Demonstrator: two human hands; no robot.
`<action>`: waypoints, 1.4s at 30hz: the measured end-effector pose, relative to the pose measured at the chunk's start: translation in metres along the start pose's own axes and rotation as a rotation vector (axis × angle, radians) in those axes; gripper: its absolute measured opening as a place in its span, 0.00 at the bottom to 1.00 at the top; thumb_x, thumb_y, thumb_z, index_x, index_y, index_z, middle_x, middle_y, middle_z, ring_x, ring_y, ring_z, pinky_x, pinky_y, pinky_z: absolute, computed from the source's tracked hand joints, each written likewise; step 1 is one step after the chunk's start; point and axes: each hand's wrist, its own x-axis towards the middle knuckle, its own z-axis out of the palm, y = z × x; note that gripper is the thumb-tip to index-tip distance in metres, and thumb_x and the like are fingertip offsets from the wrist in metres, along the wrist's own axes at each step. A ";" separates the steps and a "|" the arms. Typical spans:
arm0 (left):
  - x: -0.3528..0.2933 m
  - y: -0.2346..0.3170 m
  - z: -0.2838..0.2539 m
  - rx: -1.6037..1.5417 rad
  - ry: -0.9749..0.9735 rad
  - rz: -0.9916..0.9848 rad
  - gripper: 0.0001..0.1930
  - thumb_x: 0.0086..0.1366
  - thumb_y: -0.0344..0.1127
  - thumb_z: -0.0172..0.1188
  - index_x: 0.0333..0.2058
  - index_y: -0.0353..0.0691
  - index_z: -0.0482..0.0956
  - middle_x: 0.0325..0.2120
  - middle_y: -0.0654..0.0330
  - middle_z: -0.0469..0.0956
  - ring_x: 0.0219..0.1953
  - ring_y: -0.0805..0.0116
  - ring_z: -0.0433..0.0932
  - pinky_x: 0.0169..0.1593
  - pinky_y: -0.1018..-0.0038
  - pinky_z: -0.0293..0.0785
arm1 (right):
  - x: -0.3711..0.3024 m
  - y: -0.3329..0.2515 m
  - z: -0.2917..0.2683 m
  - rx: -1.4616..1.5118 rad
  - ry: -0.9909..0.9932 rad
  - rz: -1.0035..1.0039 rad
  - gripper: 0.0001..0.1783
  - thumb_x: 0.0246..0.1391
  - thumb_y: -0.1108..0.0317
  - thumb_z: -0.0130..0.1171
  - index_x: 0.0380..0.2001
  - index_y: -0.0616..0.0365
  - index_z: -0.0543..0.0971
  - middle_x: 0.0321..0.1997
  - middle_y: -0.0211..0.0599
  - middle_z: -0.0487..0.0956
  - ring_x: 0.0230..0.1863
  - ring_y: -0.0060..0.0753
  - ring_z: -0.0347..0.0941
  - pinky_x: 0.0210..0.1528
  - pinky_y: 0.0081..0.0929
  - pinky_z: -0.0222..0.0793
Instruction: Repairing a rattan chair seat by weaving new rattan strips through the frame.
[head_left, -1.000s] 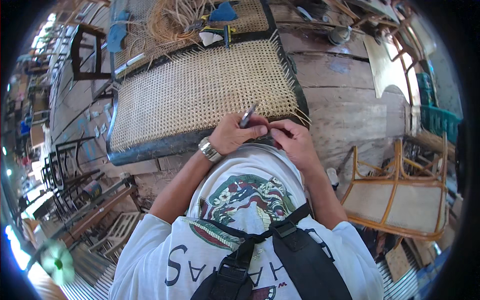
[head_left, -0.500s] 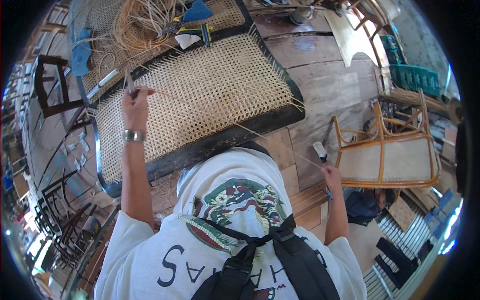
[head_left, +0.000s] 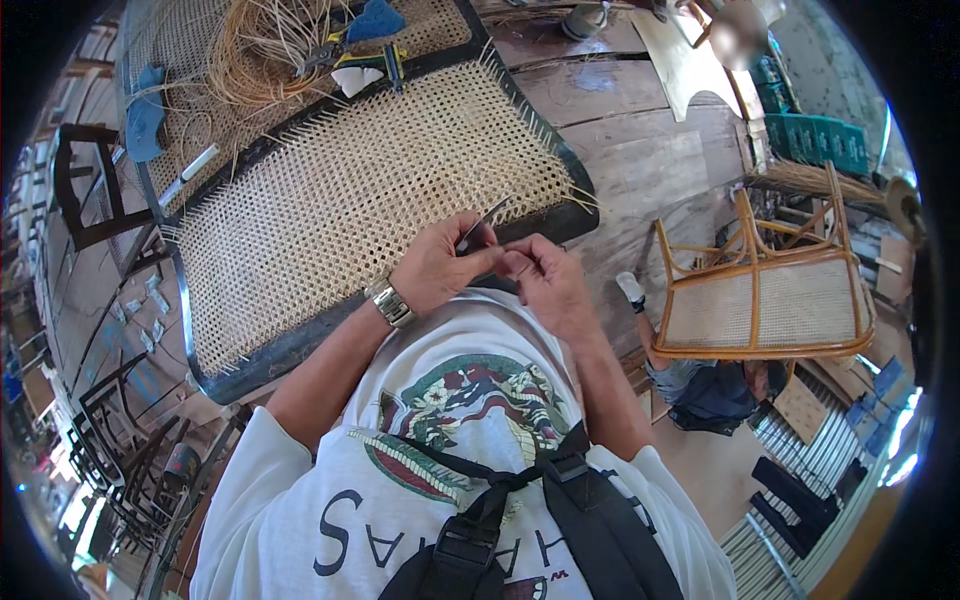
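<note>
The woven cane panel [head_left: 340,210], set in a black frame [head_left: 275,365], lies directly in front of the person, with loose strand ends standing along its far and right borders. Over its near edge, the two hands come together, fingertips meeting. The left hand [head_left: 440,265] grips a slender pointed tool [head_left: 485,222]; the right hand [head_left: 545,285] has its fingers bent in a pinch, though I cannot tell whether a strand is caught between them. Just beyond the panel, a coil of cane strands [head_left: 262,65] rests on a second caned section, with yellow-handled pliers [head_left: 325,58] and a blue scrap [head_left: 376,20] beside it. Well right of the panel are a rattan chair [head_left: 755,310], a green plastic basket [head_left: 820,142] and another person in dark blue [head_left: 705,400].
</note>
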 end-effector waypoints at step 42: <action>0.050 0.015 0.020 1.113 0.229 -0.051 0.13 0.65 0.45 0.57 0.31 0.42 0.81 0.27 0.49 0.81 0.33 0.47 0.82 0.37 0.55 0.78 | 0.113 0.001 -0.067 -0.598 -0.124 -0.294 0.11 0.46 0.63 0.61 0.26 0.62 0.81 0.25 0.50 0.81 0.28 0.49 0.79 0.34 0.38 0.74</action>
